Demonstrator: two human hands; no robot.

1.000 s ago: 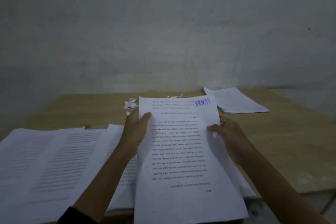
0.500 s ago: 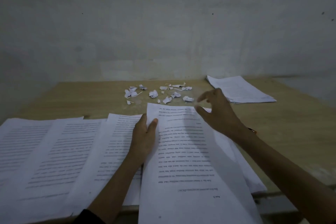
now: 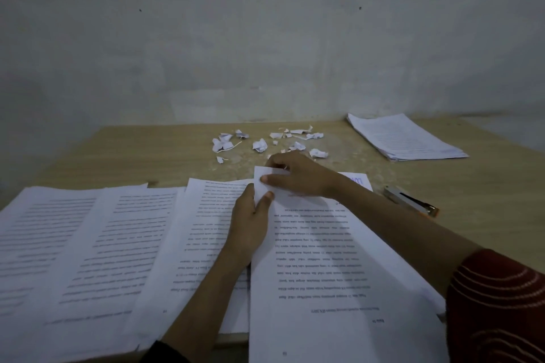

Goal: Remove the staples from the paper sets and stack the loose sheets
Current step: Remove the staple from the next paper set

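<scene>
While left hand (image 3: 249, 224) grips paper set (image 3: 324, 274), right hand (image 3: 298, 175) pinches far corner.

Light wooden bench (image 3: 141, 156) against a grey wall (image 3: 265, 38)
The wall is plain, scuffed and dotted with a few dark specks; a scatter of small torn white paper scraps (image 3: 259, 144) lies near the bench's far edge, around its middle; 1 metal stapler (image 3: 411, 200) with an orange end lies flat at the right, well apart from the scraps.
</scene>
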